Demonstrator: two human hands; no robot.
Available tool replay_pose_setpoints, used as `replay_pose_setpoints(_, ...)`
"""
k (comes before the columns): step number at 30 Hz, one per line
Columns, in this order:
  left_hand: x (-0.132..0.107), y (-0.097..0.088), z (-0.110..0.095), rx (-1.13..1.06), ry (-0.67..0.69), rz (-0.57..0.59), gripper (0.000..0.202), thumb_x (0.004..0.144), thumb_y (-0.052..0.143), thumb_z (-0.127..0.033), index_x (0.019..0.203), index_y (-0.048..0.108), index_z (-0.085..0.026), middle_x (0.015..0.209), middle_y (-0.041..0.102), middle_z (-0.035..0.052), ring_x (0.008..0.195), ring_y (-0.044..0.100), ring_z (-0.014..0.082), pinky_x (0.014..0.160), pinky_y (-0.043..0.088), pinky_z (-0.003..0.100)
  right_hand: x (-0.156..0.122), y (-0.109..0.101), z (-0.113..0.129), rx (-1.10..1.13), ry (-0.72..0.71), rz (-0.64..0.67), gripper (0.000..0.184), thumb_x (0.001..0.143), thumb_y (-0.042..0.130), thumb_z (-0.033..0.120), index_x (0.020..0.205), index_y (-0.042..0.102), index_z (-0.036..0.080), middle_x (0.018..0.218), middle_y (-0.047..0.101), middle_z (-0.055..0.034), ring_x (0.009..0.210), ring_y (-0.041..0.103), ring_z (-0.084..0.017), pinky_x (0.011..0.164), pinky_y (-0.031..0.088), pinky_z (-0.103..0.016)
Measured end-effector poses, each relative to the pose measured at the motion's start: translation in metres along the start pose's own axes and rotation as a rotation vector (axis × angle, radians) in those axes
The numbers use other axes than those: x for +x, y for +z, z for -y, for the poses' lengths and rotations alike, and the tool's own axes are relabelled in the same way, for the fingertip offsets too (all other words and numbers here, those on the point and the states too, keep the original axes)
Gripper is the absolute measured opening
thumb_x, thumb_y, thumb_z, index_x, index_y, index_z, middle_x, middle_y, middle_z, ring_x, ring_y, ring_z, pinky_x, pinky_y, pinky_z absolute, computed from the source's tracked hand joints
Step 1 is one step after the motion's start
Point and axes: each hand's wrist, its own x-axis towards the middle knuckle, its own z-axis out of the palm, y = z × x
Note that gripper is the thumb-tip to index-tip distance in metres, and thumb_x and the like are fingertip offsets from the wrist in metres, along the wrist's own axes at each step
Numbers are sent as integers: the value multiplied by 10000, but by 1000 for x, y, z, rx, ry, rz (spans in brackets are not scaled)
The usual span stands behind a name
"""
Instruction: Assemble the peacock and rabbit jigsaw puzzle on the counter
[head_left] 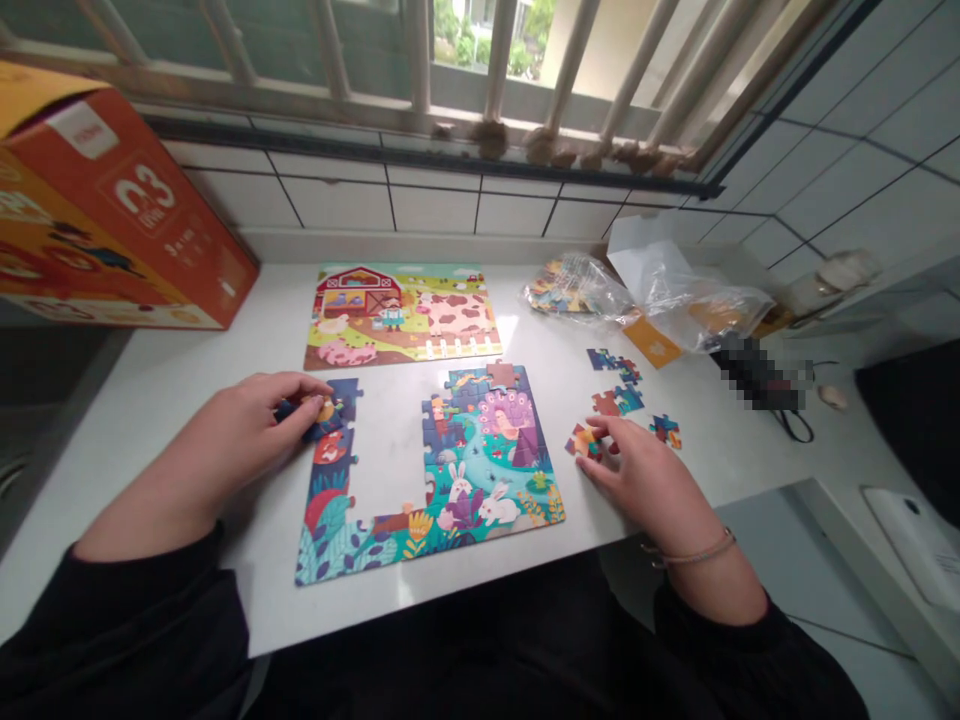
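A partly joined forest puzzle with rabbits and a peacock lies on the white table in front of me. My left hand rests at the puzzle's upper left corner, fingers curled and pinched on a puzzle piece there. My right hand lies to the right of the puzzle, fingers closed on a loose colourful piece. Several loose pieces lie just beyond my right hand.
A finished farm puzzle lies further back. An orange box stands at the back left. Clear plastic bags, one with pieces, sit at the back right by the tiled wall. The table's edge drops off to the right.
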Motion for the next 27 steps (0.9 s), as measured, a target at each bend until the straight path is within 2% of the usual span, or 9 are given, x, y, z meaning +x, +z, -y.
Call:
replay_pose_setpoints(3,1,1,2,47,42,-6,442,975,499,-547,1102,776,-228,1146,804,102,1047,731,314,963,554,447,2,-4,4,37,-37,-17,406,932,722,343,1309,665,204,1220,788,-140,1077,770,-338,996,627,-507)
replay_pose_setpoints(6,1,1,2,86,82,4,416,982,507,-516,1099,766,-212,1127,796,118,1035,723,313,949,555,447,5,-4,20,90,-80,-29,420,965,739,349,1351,645,214,1274,764,-137,1096,752,-321,1010,623,-500)
replay_pose_setpoints(10,1,3,1,71,96,16,370,982,529,-500,1065,756,-220,1114,790,120,1020,720,311,941,557,441,10,15,70,293,-217,24,578,932,817,256,1460,583,255,1282,757,-88,1130,744,-283,1019,624,-453)
replay_pose_setpoints(13,1,5,2,53,109,13,344,981,555,-501,1059,749,-228,1110,784,114,1013,719,309,943,556,437,17,36,115,462,-352,112,680,893,855,174,1495,556,273,1270,761,-62,1163,745,-257,1047,611,-416)
replay_pose_setpoints(16,1,7,4,38,115,1,334,983,570,-488,1060,755,-222,1105,780,111,1012,719,314,961,556,450,24,56,146,525,-430,208,722,875,892,168,1505,552,267,1248,766,-61,1143,740,-255,1040,602,-417)
replay_pose_setpoints(20,0,9,6,21,113,1,319,987,582,-467,1060,766,-217,1103,779,113,1007,718,308,959,553,441,28,72,155,519,-451,237,753,863,936,215,1512,556,269,1245,772,-68,1099,724,-269,1019,582,-447)
replay_pose_setpoints(27,-1,8,3,31,148,7,298,985,591,-443,1044,760,-206,1077,776,112,998,708,299,919,541,436,30,79,152,519,-454,240,702,854,980,251,1444,599,263,1234,790,-64,1086,718,-278,970,568,-442)
